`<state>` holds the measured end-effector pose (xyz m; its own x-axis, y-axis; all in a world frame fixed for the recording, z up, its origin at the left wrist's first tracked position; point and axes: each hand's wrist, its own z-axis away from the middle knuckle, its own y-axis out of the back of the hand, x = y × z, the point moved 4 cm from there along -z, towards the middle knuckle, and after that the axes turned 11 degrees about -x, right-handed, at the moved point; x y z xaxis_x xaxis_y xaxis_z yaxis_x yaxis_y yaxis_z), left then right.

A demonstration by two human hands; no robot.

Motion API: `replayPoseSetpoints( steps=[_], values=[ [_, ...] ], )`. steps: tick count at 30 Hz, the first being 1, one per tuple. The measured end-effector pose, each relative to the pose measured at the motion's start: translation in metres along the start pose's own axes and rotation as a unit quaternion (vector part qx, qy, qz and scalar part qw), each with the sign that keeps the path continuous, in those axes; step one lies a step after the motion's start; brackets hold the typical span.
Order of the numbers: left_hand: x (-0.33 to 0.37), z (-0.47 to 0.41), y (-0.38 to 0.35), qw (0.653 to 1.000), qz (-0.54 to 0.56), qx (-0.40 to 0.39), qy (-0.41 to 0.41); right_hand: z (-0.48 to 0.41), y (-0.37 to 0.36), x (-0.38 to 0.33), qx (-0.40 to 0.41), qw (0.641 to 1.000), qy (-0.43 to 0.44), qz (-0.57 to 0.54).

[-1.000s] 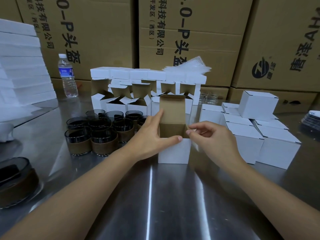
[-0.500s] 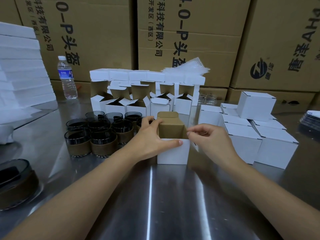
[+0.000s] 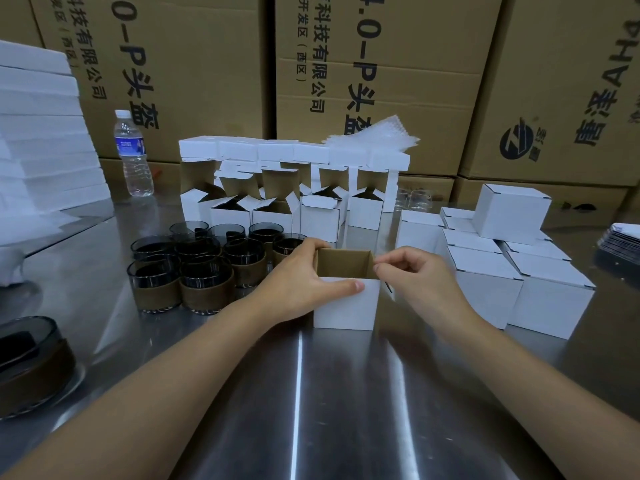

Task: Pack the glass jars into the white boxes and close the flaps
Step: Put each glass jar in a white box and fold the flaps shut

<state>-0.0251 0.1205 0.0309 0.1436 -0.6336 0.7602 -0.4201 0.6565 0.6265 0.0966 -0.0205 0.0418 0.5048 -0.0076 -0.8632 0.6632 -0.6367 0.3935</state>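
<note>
My left hand (image 3: 294, 282) clamps the small white cardboard box (image 3: 346, 306) steady on the steel counter (image 3: 346, 393); right hand (image 3: 419, 282) pinches its right rim, likely to tuck flaps.

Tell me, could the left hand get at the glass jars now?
Probably yes: the jars stand just beside the left hand with nothing between, but it grips the white box and would have to let go first.

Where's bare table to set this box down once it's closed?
Bare steel table: the wide patch this side of the box, and the strip between jars and foam stack. Crowded: open boxes behind, jars left, closed boxes right.
</note>
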Motion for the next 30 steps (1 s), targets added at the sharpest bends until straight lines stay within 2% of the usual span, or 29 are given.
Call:
replayPoseSetpoints(
  steps=[5,11,17,20,30],
  values=[
    [-0.004,-0.002,-0.003,0.998,0.056,-0.006,-0.005,0.001,-0.001,0.002,-0.01,1.0,-0.011,-0.027],
    [-0.006,-0.003,-0.005,0.996,0.088,0.007,-0.002,0.003,0.001,0.005,0.029,0.999,-0.026,-0.026],
    [-0.006,-0.002,-0.009,0.991,0.131,0.007,0.012,0.006,-0.005,0.005,-0.008,0.99,-0.063,-0.126],
    [-0.007,-0.003,-0.01,0.989,0.15,0.001,0.016,0.007,-0.007,0.004,-0.001,0.987,-0.065,-0.15],
    [-0.008,-0.003,-0.011,0.984,0.177,-0.003,0.013,0.0,-0.008,0.012,0.0,0.984,-0.081,-0.158]
  ],
)
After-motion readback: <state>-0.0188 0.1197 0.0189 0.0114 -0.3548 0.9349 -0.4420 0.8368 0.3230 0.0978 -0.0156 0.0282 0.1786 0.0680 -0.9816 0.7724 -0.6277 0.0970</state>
